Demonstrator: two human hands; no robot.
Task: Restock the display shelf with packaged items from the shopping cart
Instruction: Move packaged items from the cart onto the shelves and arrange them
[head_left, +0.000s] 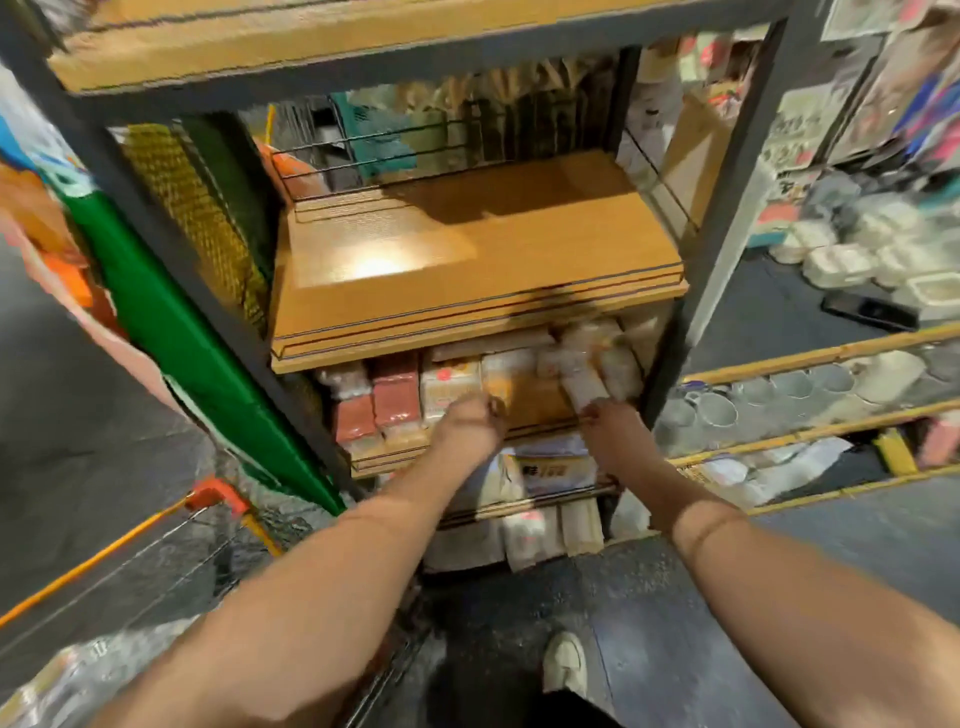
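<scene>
Both hands at lower shelf (519, 423). Left hand (470, 423) curled, grip unclear. Right hand (610, 428) gripping near end of pale packet (584, 384), right side.

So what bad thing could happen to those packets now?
The pale packet by the right hand lies tilted across the others near the shelf edge, so it might slide off. The left hand is pushing at the front of a tight row of packets, which could knock the red ones forward. The picture is blurry, so how firmly either hand holds anything is unclear.
</scene>
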